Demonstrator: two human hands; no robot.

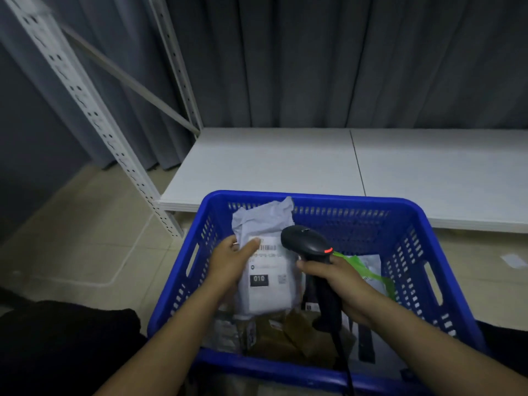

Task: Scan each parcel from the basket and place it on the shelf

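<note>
- Holding the grey parcel label-up over the basket, my left hand grips its 9 o'clock edge.
- My right hand clasps the scanner, angled toward the barcode for reading.

White shelf board, low, near floor; two panels butt at thin dark seam. Perforated white uprights at left end, diagonal brace between them. Beige tiled floor below and to left; pale line traced on tiles beside front upright; small white scrap on tiles far right. Blue slotted basket just before shelf front edge, its support hidden. On basket bottom: brown parcels, green bag at right, pale parcel at left, overlapping.
</note>
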